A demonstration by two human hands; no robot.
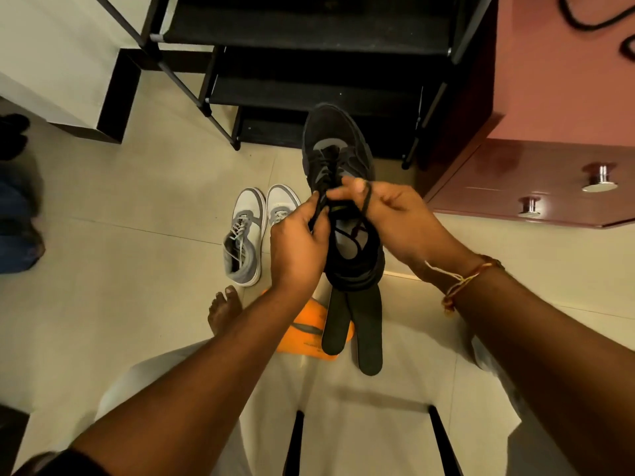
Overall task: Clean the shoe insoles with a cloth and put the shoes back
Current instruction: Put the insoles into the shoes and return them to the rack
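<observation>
A black shoe (335, 146) is held up in front of me, toe pointing away. My left hand (297, 242) pinches a black lace at the shoe's left side. My right hand (391, 218) pinches the other lace (367, 201), which loops over its fingers. Two black insoles (367, 334) lie below the shoe's heel, overlapping an orange cloth (305, 331) on the floor. The heel end of the shoe hides the insoles' upper ends.
A pair of grey and white sneakers (245, 231) stands on the tiled floor to the left. A black shoe rack (309, 80) rises ahead. A maroon drawer cabinet (536, 149) with metal knobs stands at the right. My bare foot (223, 309) is near the cloth.
</observation>
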